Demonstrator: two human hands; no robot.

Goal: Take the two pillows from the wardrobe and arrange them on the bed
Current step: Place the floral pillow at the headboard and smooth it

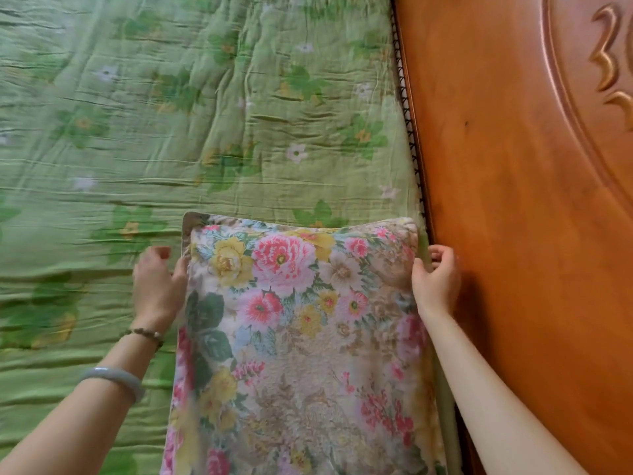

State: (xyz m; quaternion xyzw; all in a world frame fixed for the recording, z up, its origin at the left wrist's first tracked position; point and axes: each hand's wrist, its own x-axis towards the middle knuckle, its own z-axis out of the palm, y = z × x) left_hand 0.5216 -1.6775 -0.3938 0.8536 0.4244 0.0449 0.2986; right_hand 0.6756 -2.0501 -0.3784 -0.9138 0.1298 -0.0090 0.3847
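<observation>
On my feed, one floral pillow (301,337) lies flat on the bed (205,114), on the green flowered bedspread. Its right side runs along the bed's head edge, close against the carved wooden headboard (513,234). Its far end sits partway along that edge and its near end runs out of the bottom of my view, so I cannot see how close it comes to the bed's corner. The far left corner of the pillow shows a flat, pale flange that lies on the bedspread.

The right hand (436,279) is at the pillow's right side, in the narrow gap by the headboard. Its grip is closed on the pillow: the thumb lies on the flowered top and the fingers curl round the edge below it.

The left hand (156,289) is at the pillow's left side, opposite the right. Its thumb touches the pillow's edge, while the fingers are bent over the bedspread just beside it. That hand is blurred, so I cannot tell whether its grip has any hold on the fabric. The left wrist carries a beaded bracelet (144,334), and a pale bangle (113,377) sits further up the forearm.

The rest of the bedspread is wrinkled across the bed.
</observation>
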